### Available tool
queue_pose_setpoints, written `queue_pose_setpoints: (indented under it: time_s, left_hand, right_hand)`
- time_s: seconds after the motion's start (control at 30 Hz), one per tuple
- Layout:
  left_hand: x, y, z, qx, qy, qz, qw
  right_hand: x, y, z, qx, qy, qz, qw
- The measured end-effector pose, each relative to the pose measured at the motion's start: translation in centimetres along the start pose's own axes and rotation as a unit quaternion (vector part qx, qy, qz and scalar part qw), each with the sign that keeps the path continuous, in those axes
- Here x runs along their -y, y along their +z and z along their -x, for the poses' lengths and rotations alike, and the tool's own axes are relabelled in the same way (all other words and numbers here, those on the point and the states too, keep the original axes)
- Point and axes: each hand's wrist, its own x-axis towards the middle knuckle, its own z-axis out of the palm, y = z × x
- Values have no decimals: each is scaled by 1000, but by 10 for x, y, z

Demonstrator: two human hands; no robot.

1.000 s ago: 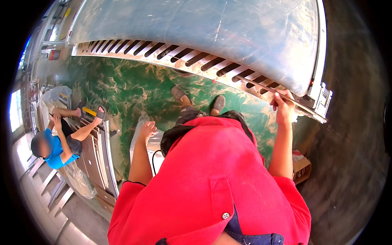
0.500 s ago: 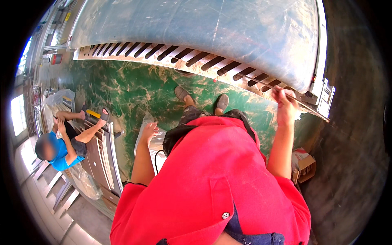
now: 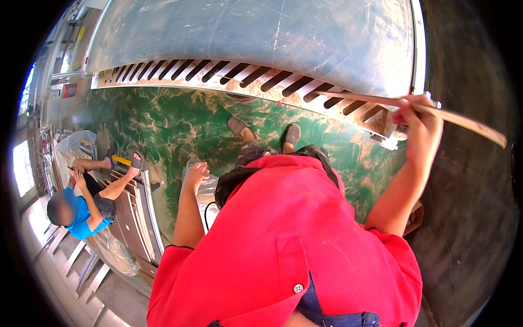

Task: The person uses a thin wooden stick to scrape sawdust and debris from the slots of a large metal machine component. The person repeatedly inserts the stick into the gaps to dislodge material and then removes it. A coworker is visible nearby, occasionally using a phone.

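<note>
Our right hand (image 3: 422, 131) is at 2 o'clock, fingers closed around a thin wooden strip (image 3: 463, 120) that extends toward 3 o'clock past the slatted edge of the large grey panel (image 3: 261, 43). Our left hand (image 3: 197, 175) hangs at 9 o'clock of centre, fingers loosely curled, holding nothing, above the green floor (image 3: 174, 120). A seated person in blue (image 3: 81, 207) works at 8 o'clock.

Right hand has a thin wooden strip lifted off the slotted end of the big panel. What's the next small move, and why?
Probably draw the wooden strip clear toward the right. The right hand grips it mid-length, one end still lies over the slotted panel edge, and the left hand hangs free.
</note>
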Motion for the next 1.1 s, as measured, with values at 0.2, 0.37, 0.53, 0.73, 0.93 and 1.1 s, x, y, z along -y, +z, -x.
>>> queue_pose_setpoints:
  time_s: [0.2, 0.37, 0.53, 0.73, 0.93, 1.1]
  left_hand:
    - [3, -2, 7, -10, -17, 18, 1000]
    - [24, -5, -1, 0, -43, -1, 999]
    - [15, 2, -2, -7, -40, 0, 999]
    - [-5, 4, 2, -5, -10, 14, 1000]
    - [8, -3, -9, 7, -6, -7, 1000]
    - [5, -3, -9, -4, -7, 4, 1000]
  right_hand:
    - [-62, 21, -18, 61, 77, -78, 992]
    - [-132, 51, -4, 55, 142, -170, 973]
    - [-153, 49, 8, 8, 103, -223, 969]
    - [-104, -48, 20, -54, 6, -175, 983]
    - [-19, -16, -11, -6, -25, -38, 999]
    - [-59, 29, -38, 51, 48, -72, 995]
